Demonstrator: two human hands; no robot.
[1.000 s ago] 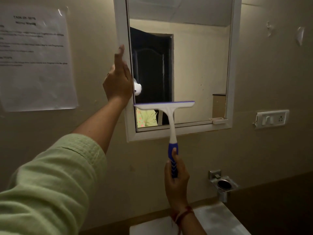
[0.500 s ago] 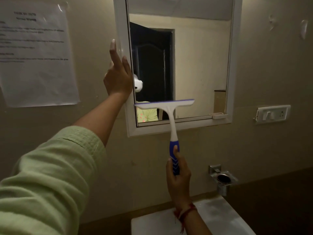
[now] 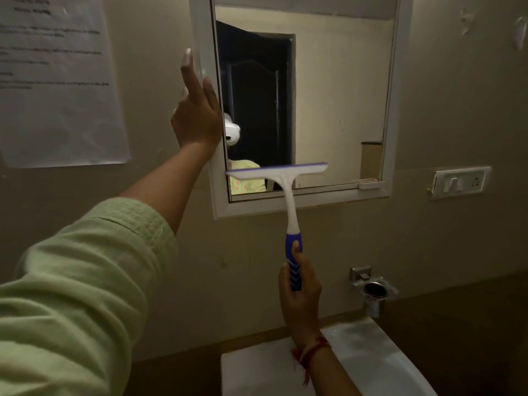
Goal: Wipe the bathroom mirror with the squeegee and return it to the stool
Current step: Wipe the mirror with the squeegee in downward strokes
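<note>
While left hand [image 3: 197, 121] lies flat, open, steadying mirror [image 3: 328, 110] frame, right hand [image 3: 300, 287] grips squeegee [image 3: 281, 178], blade low on glass.

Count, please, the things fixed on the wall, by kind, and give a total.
Mirror: 1
Paper sheet: 1
Switch plate: 1
Metal holder: 1
Total: 4

Mirror [image 3: 328, 95] top beyond the frame; blurred, unreadable print on the wall paper [image 3: 57, 81].
</note>
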